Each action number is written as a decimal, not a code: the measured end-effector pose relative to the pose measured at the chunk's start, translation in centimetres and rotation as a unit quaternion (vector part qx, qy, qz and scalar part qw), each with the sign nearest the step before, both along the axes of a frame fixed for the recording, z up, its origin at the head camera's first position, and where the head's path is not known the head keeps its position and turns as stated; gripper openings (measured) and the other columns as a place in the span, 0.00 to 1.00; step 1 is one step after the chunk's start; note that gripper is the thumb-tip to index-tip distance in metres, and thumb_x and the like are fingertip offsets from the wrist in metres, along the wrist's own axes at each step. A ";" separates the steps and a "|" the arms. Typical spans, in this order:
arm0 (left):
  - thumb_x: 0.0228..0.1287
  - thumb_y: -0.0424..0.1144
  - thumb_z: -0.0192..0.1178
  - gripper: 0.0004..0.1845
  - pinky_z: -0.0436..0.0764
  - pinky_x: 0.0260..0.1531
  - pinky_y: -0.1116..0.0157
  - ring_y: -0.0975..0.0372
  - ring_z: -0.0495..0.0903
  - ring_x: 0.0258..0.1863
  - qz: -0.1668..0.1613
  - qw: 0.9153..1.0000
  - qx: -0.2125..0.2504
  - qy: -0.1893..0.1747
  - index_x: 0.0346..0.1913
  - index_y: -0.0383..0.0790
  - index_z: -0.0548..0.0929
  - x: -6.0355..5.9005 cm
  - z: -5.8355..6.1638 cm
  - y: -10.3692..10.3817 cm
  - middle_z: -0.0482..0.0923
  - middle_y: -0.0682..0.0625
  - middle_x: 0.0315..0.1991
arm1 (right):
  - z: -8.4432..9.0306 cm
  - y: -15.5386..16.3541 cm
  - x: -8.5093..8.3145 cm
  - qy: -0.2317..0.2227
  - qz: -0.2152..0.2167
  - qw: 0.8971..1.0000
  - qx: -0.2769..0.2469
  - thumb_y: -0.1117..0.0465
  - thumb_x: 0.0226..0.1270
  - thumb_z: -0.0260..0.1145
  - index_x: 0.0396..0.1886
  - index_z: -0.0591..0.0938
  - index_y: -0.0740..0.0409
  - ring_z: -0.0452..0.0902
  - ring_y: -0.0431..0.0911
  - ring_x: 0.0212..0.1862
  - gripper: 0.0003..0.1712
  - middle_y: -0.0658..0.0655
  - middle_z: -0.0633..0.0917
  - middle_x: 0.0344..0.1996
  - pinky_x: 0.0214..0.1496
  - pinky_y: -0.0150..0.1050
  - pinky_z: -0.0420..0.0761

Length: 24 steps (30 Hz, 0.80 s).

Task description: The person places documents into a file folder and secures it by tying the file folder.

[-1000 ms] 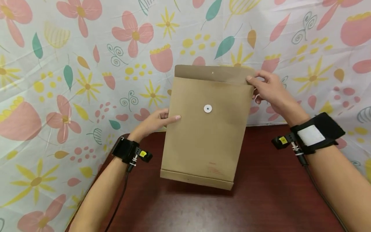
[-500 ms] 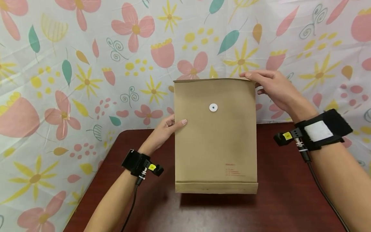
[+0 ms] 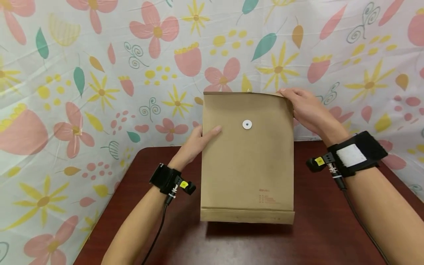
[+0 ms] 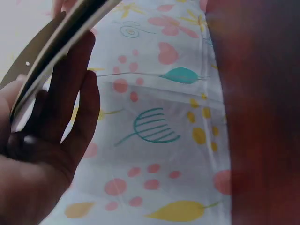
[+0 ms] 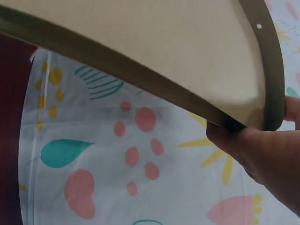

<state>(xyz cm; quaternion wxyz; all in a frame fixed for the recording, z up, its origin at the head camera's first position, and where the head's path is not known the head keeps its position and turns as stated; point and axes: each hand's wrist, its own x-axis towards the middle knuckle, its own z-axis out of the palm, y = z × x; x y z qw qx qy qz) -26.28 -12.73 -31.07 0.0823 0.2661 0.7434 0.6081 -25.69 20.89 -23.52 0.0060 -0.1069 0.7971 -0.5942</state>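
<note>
A brown kraft document envelope stands upright above the table, its front towards me. A white button disc sits on its upper front, with small red print near the bottom. My left hand grips the left edge, thumb on the front and the other fingers behind. In the left wrist view, the envelope's edge runs between that thumb and the fingers. My right hand pinches the top right corner beside the flap. The right wrist view shows the flap, with its small hole, bent away from the body.
Under the envelope is a dark reddish-brown table. A flower-printed cloth hangs behind and along the left side. Each wrist wears a black strap camera, and a cable trails down from the left one.
The envelope, tilted one second ago, now stands straight and slightly lower. Its flap, first raised in view, has tipped backward. My left hand has moved right with the edge; the right hand keeps the corner.
</note>
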 end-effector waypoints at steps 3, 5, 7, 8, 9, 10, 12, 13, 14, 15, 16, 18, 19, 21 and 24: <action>0.72 0.55 0.56 0.21 0.86 0.35 0.53 0.51 0.88 0.35 0.020 1.000 0.004 0.024 0.57 0.45 0.76 -0.3 1.0 0.6 0.84 0.41 0.42 | 0.1 -0.1 -0.2 0.006 -0.009 1.000 -0.008 0.36 0.74 0.48 0.63 0.69 0.58 0.70 0.38 0.52 0.34 0.47 0.71 0.52 0.49 0.28 0.74; 0.72 0.56 0.55 0.22 0.86 0.35 0.54 0.52 0.88 0.35 0.033 0.999 -0.001 0.034 0.58 0.45 0.75 -0.4 1.5 0.7 0.84 0.42 0.42 | 0.1 0.0 -0.3 0.011 -0.010 1.000 -0.013 0.36 0.74 0.48 0.61 0.70 0.58 0.71 0.38 0.50 0.33 0.47 0.72 0.50 0.48 0.28 0.74; 0.72 0.57 0.54 0.22 0.86 0.36 0.55 0.53 0.88 0.36 0.038 0.999 -0.006 0.039 0.59 0.46 0.74 -0.3 1.9 0.7 0.84 0.43 0.43 | 0.2 0.0 -0.3 0.014 -0.012 1.000 -0.018 0.37 0.74 0.49 0.58 0.72 0.57 0.73 0.38 0.47 0.31 0.47 0.73 0.48 0.46 0.28 0.75; 0.73 0.57 0.54 0.23 0.85 0.37 0.55 0.53 0.87 0.37 0.036 0.998 -0.007 0.041 0.60 0.46 0.73 -0.2 1.9 0.7 0.84 0.43 0.44 | 0.2 0.1 -0.3 0.017 -0.011 1.000 -0.018 0.37 0.74 0.49 0.57 0.72 0.57 0.73 0.38 0.45 0.30 0.46 0.73 0.46 0.46 0.29 0.75; 0.73 0.56 0.53 0.23 0.85 0.38 0.55 0.53 0.87 0.38 0.033 0.999 -0.006 0.042 0.61 0.46 0.72 -0.2 2.0 0.7 0.84 0.43 0.45 | 0.2 0.1 -0.4 0.020 -0.010 1.000 -0.016 0.37 0.74 0.49 0.56 0.73 0.57 0.73 0.38 0.44 0.29 0.46 0.73 0.45 0.45 0.29 0.75; 0.73 0.56 0.53 0.23 0.85 0.39 0.55 0.52 0.87 0.38 0.029 0.999 -0.005 0.044 0.61 0.47 0.72 -0.2 2.0 0.7 0.84 0.43 0.45 | 0.2 0.2 -0.3 0.022 -0.012 1.000 -0.014 0.38 0.74 0.50 0.55 0.73 0.57 0.73 0.38 0.43 0.29 0.45 0.74 0.44 0.44 0.30 0.75; 0.73 0.56 0.53 0.23 0.85 0.40 0.55 0.52 0.87 0.39 0.021 0.999 -0.002 0.046 0.62 0.47 0.71 -0.2 2.0 0.7 0.84 0.43 0.46 | 0.2 0.3 -0.2 0.024 -0.016 1.000 -0.009 0.38 0.74 0.50 0.56 0.73 0.57 0.74 0.37 0.42 0.29 0.44 0.75 0.43 0.44 0.30 0.75; 0.73 0.56 0.53 0.23 0.85 0.40 0.55 0.51 0.87 0.39 0.019 0.999 -0.002 0.046 0.62 0.48 0.71 -0.2 1.9 0.7 0.84 0.42 0.46 | 0.2 0.3 -0.2 0.025 -0.019 1.000 -0.001 0.38 0.74 0.50 0.58 0.73 0.57 0.74 0.37 0.41 0.30 0.44 0.75 0.43 0.44 0.30 0.75; 0.73 0.56 0.53 0.23 0.85 0.39 0.55 0.51 0.87 0.39 0.020 0.999 -0.004 0.047 0.62 0.48 0.71 -0.2 1.9 0.8 0.84 0.42 0.45 | 0.2 0.3 -0.1 0.022 -0.020 1.000 -0.002 0.38 0.74 0.51 0.59 0.72 0.56 0.75 0.36 0.42 0.30 0.44 0.75 0.44 0.44 0.30 0.75; 0.73 0.57 0.53 0.23 0.85 0.39 0.55 0.51 0.87 0.38 0.020 0.999 -0.005 0.048 0.62 0.49 0.71 -0.2 1.9 0.8 0.84 0.43 0.45 | 0.2 0.3 0.0 0.021 -0.022 1.000 -0.001 0.37 0.73 0.51 0.60 0.72 0.56 0.75 0.36 0.42 0.31 0.44 0.75 0.45 0.45 0.29 0.76; 0.72 0.57 0.53 0.23 0.85 0.39 0.55 0.51 0.87 0.38 0.020 0.999 -0.006 0.048 0.62 0.50 0.71 -0.2 1.9 0.7 0.83 0.42 0.44 | 0.2 0.3 0.0 0.019 -0.021 1.000 -0.003 0.37 0.73 0.52 0.62 0.72 0.56 0.76 0.36 0.43 0.31 0.44 0.76 0.46 0.45 0.29 0.76; 0.72 0.57 0.53 0.23 0.85 0.39 0.54 0.50 0.87 0.37 0.017 0.999 -0.008 0.047 0.62 0.50 0.70 -0.2 1.8 0.7 0.83 0.42 0.43 | 0.1 0.3 0.2 0.017 -0.017 1.000 -0.009 0.37 0.72 0.53 0.63 0.72 0.57 0.77 0.37 0.43 0.33 0.45 0.76 0.47 0.45 0.29 0.76; 0.73 0.57 0.53 0.22 0.85 0.38 0.54 0.50 0.87 0.37 0.016 0.999 -0.008 0.046 0.62 0.50 0.70 -0.2 1.7 0.7 0.83 0.42 0.43 | 0.0 0.3 0.2 0.016 -0.013 1.000 -0.015 0.38 0.72 0.54 0.63 0.72 0.57 0.77 0.37 0.43 0.33 0.45 0.76 0.47 0.45 0.30 0.77; 0.73 0.56 0.53 0.21 0.85 0.38 0.54 0.50 0.87 0.37 0.011 0.999 -0.007 0.042 0.62 0.50 0.70 -0.1 1.6 0.6 0.83 0.41 0.43 | -0.2 0.4 0.3 0.016 -0.005 1.000 -0.025 0.39 0.73 0.55 0.64 0.72 0.58 0.78 0.37 0.43 0.33 0.46 0.77 0.48 0.45 0.29 0.77; 0.74 0.55 0.53 0.21 0.85 0.37 0.55 0.51 0.87 0.36 0.010 0.999 -0.007 0.035 0.61 0.49 0.71 -0.1 1.4 0.7 0.83 0.42 0.43 | -0.3 0.3 0.3 0.018 -0.002 1.000 -0.024 0.40 0.73 0.54 0.69 0.68 0.61 0.78 0.36 0.45 0.36 0.45 0.76 0.50 0.46 0.29 0.78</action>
